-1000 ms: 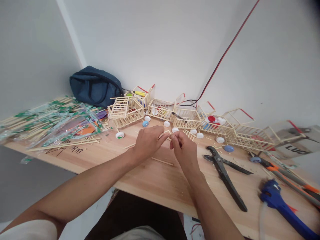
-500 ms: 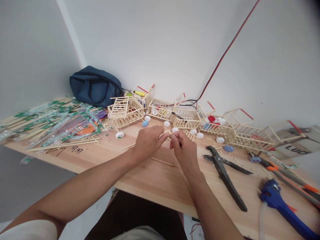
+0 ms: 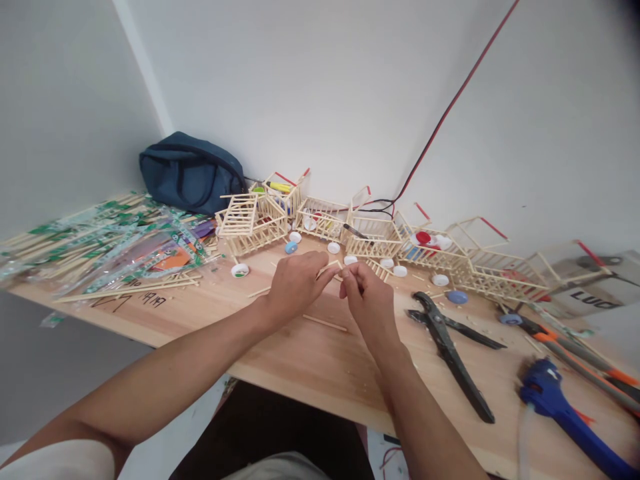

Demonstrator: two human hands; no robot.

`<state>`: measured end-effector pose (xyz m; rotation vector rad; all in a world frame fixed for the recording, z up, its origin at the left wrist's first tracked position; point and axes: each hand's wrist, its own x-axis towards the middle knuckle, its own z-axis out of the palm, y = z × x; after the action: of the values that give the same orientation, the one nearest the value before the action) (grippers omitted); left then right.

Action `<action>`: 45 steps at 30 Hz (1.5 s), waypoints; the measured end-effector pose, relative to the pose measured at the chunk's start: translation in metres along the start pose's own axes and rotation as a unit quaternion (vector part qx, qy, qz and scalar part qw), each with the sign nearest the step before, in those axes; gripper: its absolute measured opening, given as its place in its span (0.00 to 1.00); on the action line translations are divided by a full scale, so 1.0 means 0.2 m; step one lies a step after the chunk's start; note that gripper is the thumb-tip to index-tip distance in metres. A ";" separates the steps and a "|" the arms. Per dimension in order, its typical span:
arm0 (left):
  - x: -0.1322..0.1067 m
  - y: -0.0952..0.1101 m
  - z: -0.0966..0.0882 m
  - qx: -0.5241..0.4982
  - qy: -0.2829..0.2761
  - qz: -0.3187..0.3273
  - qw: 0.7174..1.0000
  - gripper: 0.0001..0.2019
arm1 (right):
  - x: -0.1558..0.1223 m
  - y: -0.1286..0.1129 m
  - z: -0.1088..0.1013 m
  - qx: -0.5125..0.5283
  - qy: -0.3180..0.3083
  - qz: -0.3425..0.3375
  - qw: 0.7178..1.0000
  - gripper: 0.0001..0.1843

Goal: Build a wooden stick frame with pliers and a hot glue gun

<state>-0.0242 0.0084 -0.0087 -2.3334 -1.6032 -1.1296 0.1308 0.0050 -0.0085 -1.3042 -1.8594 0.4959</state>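
A pale, off-white sleeve [image 3: 65,460] covers the upper left arm, its plain hem a smooth curve by the elbow. Left forearm [image 3: 175,379] and right forearm [image 3: 420,400] are bare, as are the left grip [image 3: 297,283] and right grip [image 3: 370,303]. Below the near edge of the surface [image 3: 300,360], dark, nearly black cloth [image 3: 280,420] covers the lap; a light greyish shirt [image 3: 280,468] folds softly over it.
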 end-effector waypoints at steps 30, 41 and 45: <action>0.00 0.00 0.00 -0.001 -0.001 0.007 1.000 0.19 | 0.00 -0.01 -0.01 -0.004 0.000 0.004 1.000 0.13; 0.00 -0.01 0.01 0.006 0.009 0.009 1.000 0.20 | 0.00 0.00 0.00 0.009 -0.002 0.001 1.000 0.13; 0.00 -0.01 0.01 0.005 0.004 0.007 1.000 0.20 | 0.00 0.00 0.00 0.006 -0.002 -0.002 1.000 0.14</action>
<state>-0.0252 0.0109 -0.0117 -2.3288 -1.5827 -1.1242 0.1308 0.0045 -0.0082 -1.2923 -1.8595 0.5055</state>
